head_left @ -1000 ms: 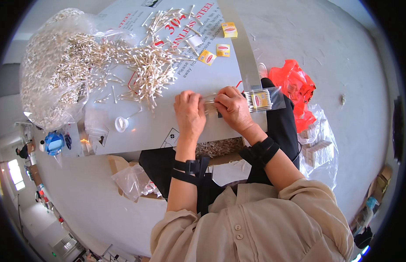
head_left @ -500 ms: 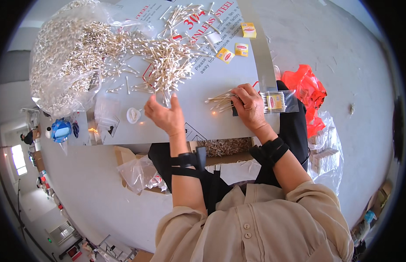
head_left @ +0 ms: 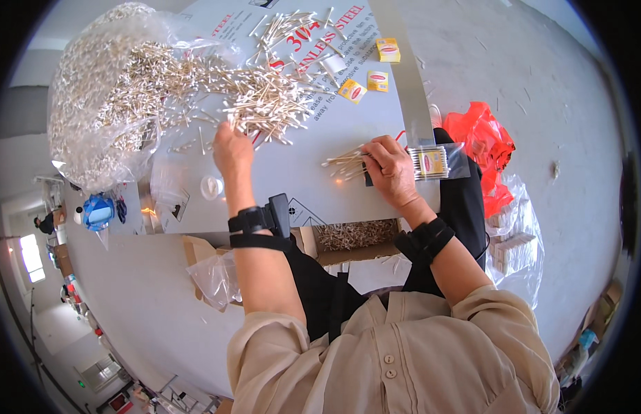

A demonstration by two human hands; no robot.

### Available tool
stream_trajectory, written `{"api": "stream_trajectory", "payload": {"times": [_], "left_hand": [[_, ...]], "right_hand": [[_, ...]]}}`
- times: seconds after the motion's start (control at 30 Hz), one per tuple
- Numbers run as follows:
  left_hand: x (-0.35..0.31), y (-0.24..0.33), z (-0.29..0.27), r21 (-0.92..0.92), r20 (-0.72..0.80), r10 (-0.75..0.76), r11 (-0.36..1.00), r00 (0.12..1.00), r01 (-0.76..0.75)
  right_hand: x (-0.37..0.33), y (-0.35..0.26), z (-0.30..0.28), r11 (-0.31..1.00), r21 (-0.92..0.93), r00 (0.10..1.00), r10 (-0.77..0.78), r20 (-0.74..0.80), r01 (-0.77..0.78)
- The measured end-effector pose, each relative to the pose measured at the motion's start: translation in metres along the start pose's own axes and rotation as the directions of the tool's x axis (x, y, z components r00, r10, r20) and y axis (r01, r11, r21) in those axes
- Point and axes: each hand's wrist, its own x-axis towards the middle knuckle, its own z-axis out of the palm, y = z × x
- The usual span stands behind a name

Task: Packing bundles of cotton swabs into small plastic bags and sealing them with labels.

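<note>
Now your left hand (head_left: 232,148) has left the gap it occupied half a second ago, moving toward 11 o'clock to the near-left edge of the swab pile (head_left: 268,103). Then its fingers were spread apart; here they are curled in, fingertips at the swabs. You have your back of the hand to the camera, so I cannot tell whether anything is pinched there. The pile's bulk lies at your left hand's 1 o'clock, and a small white tub (head_left: 211,187) sits at its 7 o'clock.

Your right hand (head_left: 389,169) keeps its place near the table (head_left: 313,200) edge, at your left hand's 3 o'clock. Its fingers are curled down, grasping the swab bundle (head_left: 344,164), whose loose ends fan out toward 9 o'clock, much as before. At its 3 o'clock the clear packet (head_left: 432,163), with a row of swabs and a yellow label, still reaches past the table edge over your dark trouser leg.

Unmoved too are the three yellow cards (head_left: 377,81), between your right hand's 11 and 12 o'clock. With your left forearm swung aside, more shows of the cardboard box (head_left: 358,234) of swabs below, at your right hand's 7 o'clock.
</note>
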Motion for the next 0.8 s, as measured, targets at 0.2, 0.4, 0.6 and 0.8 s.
{"api": "stream_trajectory", "payload": {"times": [0.2,0.4,0.6,0.8], "left_hand": [[-0.026,0.004,-0.01,-0.159,0.066,0.075,0.985,0.995,-0.064],[-0.063,0.058,0.023,-0.21,0.213,0.427,0.899,0.879,-0.385],[-0.068,0.074,0.038,-0.257,0.311,0.494,0.866,0.812,-0.429],[-0.085,0.047,0.041,-0.378,0.156,0.564,0.792,0.811,-0.479]], "right_hand": [[-0.001,0.004,0.0,0.999,-0.018,0.999,-0.032,0.003,0.032],[0.0,0.0,0.001,0.998,-0.001,0.998,-0.06,0.029,0.06],[0.001,0.002,-0.007,0.996,0.093,0.999,-0.015,0.038,0.011],[0.043,0.008,-0.009,0.987,-0.069,0.989,0.147,-0.024,-0.149]]}}
